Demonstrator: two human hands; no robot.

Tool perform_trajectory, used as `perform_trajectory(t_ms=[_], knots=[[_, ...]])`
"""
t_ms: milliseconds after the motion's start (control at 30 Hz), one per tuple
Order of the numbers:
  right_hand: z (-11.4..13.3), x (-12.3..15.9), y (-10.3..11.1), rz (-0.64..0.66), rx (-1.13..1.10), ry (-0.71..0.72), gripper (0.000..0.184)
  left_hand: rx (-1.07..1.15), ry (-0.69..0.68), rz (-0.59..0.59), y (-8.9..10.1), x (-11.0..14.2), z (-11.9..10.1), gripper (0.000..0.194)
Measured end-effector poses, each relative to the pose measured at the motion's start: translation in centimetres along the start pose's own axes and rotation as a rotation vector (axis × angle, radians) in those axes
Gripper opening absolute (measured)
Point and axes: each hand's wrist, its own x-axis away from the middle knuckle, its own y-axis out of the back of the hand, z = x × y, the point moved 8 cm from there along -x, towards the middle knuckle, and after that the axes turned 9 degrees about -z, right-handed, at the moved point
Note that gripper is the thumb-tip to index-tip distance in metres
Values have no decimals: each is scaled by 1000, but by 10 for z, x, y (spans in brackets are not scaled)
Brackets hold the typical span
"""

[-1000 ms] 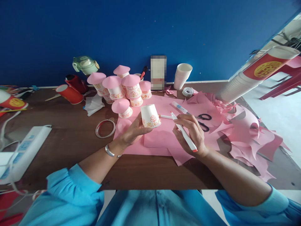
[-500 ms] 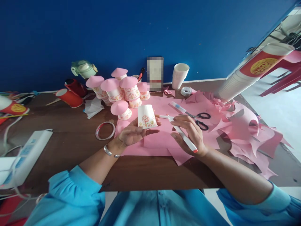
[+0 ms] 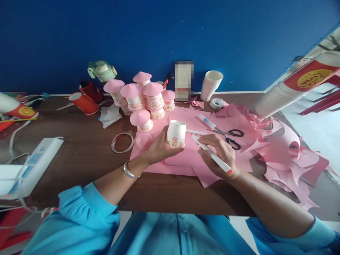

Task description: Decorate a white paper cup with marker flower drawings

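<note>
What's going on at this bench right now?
The left hand holds an upside-down paper cup with flowers drawn near its rim. The right hand holds a white marker, its tip apart from the cup. Decorated cups with pink cone roofs stand behind; scissors lie open on pink paper.

A craft workspace is shown, set up on a dark wooden tabletop [image 3: 79, 170] against a blue wall [image 3: 132, 32]. Pink paper [image 3: 183, 156] is spread out, with scissors [image 3: 225, 136], tape [image 3: 122, 142] and stacked paper cups [image 3: 211, 85] around it. Cups decorated with drawn flowers are topped by pink paper cones [image 3: 131, 90]. Whether it belongs to a home or a classroom cannot be told.
</note>
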Motion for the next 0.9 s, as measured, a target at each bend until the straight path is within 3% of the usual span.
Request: perform_trajectory(t_ms=[233, 667, 900], knots=[[10, -2, -2, 18, 19, 57, 17, 34, 76, 14, -1, -1, 3, 70], [25, 3, -13, 23, -52, 154, 27, 91, 14, 33, -4, 0, 2, 78], [26, 4, -15, 51, -46, 175, 19, 152, -43, 54, -7, 0, 3, 108]])
